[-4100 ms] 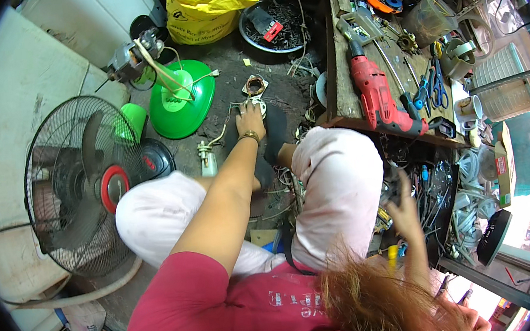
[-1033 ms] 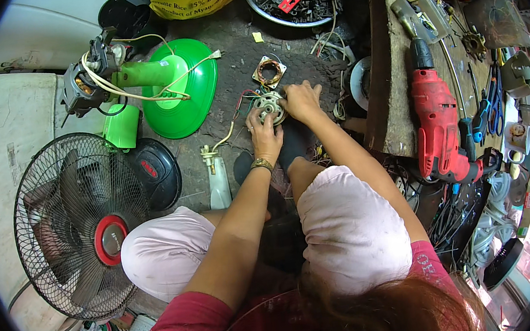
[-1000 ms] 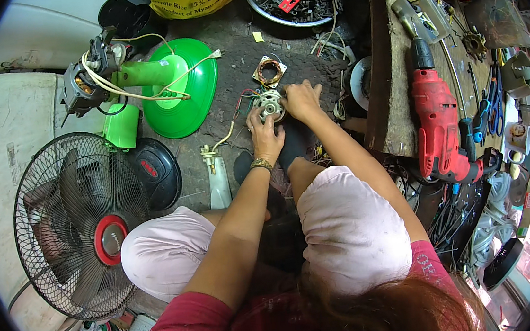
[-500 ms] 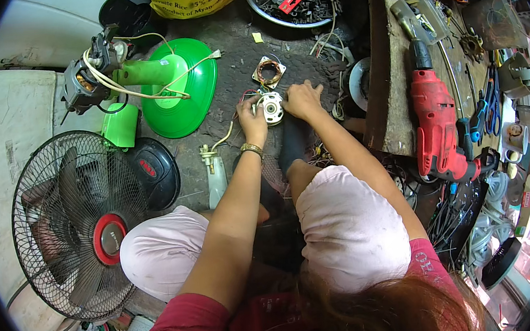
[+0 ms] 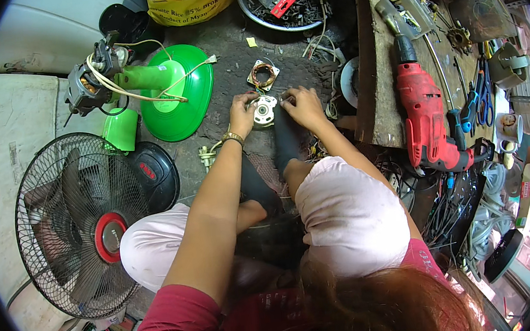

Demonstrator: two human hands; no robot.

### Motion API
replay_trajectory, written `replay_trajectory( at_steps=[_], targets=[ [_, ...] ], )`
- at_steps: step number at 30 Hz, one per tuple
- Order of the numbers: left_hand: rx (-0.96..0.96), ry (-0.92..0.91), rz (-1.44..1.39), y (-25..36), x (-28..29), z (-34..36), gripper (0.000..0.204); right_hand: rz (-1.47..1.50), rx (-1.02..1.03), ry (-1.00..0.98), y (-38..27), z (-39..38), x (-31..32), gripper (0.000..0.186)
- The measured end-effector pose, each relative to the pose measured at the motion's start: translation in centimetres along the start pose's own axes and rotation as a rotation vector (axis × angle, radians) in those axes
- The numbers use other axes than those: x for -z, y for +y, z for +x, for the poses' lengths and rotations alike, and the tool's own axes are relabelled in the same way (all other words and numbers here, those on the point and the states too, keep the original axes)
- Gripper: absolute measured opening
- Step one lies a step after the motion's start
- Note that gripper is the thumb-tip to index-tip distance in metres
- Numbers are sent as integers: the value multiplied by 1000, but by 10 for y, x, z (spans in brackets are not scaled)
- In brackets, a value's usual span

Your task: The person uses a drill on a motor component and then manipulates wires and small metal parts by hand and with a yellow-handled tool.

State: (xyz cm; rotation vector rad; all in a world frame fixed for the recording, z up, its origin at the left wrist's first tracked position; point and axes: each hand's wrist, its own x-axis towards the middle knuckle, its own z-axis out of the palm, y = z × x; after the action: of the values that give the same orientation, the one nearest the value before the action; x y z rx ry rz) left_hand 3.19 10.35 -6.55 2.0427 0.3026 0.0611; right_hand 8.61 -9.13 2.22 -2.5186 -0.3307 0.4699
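Note:
A pale metal motor end cover (image 5: pixel 264 111) with a round hub at its centre sits on the dark floor between my feet. At its left edge is my left hand (image 5: pixel 242 117), its fingers curled and closed against the rim. My right hand (image 5: pixel 303 108) is just off the cover's right side, thumb and fingertips pinched together; whatever is between them is too small to make out. Just beyond the cover lies a motor stator (image 5: pixel 273 73) with copper windings inside a square pale frame, thin wires running from it toward the cover.
On the left are a green fan base (image 5: pixel 201 111) carrying an exposed motor (image 5: pixel 85 87) and a caged fan head (image 5: pixel 61 251). A basin of screws (image 5: pixel 249 13) and a yellow sack (image 5: pixel 196 4) stand at the back. A red power drill (image 5: pixel 424 110) lies on the wooden bench (image 5: pixel 382 108) at right.
The end cover has shifted slightly left and lies lower in my hold. My right hand has drawn its fingers into a pinch near the cover. The whole view has shifted a little.

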Motion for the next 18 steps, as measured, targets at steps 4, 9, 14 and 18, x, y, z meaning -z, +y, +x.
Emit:
replay_trajectory(
  at_steps=[4, 9, 14, 18],
  targets=[
    [66, 23, 115, 13, 2, 3, 26, 105, 101, 75, 5, -28, 28, 28],
    [337, -76, 301, 36, 10, 6, 32, 386, 128, -6, 9, -88, 69, 24],
    [451, -151, 282, 43, 7, 14, 32, 822, -92, -91, 36, -151, 68, 24],
    [592, -102, 57, 22, 6, 14, 33, 762, -99, -150, 46, -157, 65, 31]
  ],
)
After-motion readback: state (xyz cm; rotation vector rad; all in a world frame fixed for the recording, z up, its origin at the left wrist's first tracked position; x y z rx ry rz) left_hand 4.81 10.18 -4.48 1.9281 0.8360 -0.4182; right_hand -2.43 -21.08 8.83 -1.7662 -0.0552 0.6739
